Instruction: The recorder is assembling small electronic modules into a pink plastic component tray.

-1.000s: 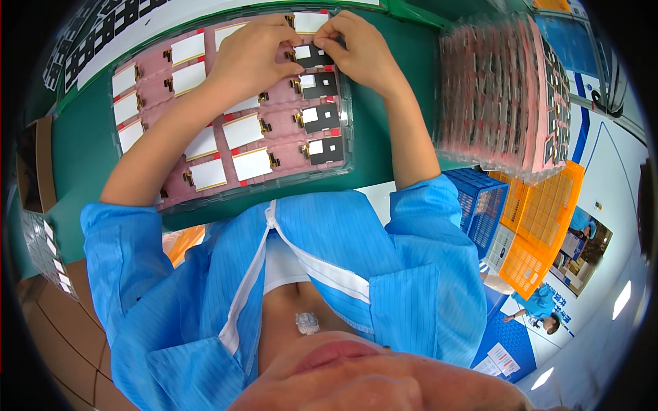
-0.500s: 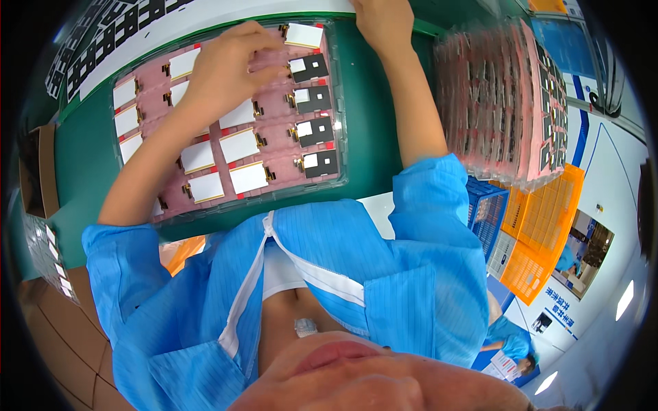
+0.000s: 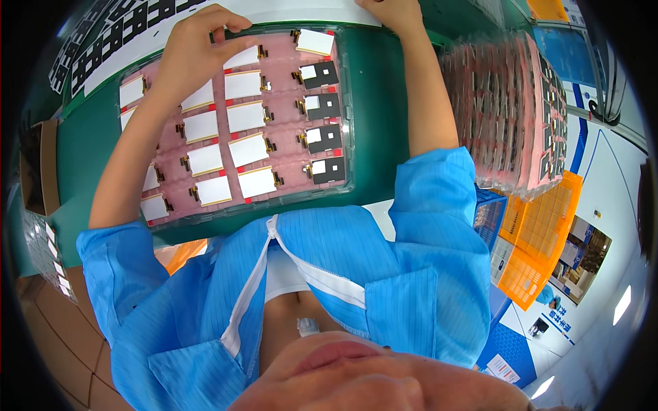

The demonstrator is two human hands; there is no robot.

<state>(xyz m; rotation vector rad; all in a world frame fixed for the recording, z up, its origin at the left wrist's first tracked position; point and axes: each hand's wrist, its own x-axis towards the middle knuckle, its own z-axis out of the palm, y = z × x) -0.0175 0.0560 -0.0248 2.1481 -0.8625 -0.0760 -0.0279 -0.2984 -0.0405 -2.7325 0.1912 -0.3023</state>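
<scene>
A clear plastic tray (image 3: 349, 137) with a pink lining lies before me, holding rows of flat white rectangular parts (image 3: 243, 85) with small dark connectors. In the right-hand column several parts carry black cut-out pieces (image 3: 323, 105); the top one (image 3: 315, 42) is plain white. Over the tray's far edge is my left hand (image 3: 195, 44), thumb and forefinger apart, nothing visible between them. My right hand (image 3: 396, 12) is at the white backing sheet (image 3: 301, 14), fingers bent together. The picture's upper edge cuts it off, hiding whatever the fingertips grip.
A tall stack of filled pink-lined trays (image 3: 497, 113) stands on the right. Black cut-outs (image 3: 127, 34) run along the sheet at far left. A cardboard box (image 3: 48, 168) sits on the green table (image 3: 82, 151) at left. Blue (image 3: 488, 216) and orange crates (image 3: 541, 240) are at lower right.
My left hand has moved away from the tray's right-hand column, leftward to its far edge. The right hand has shifted slightly right. The tray appears further right in the view.
</scene>
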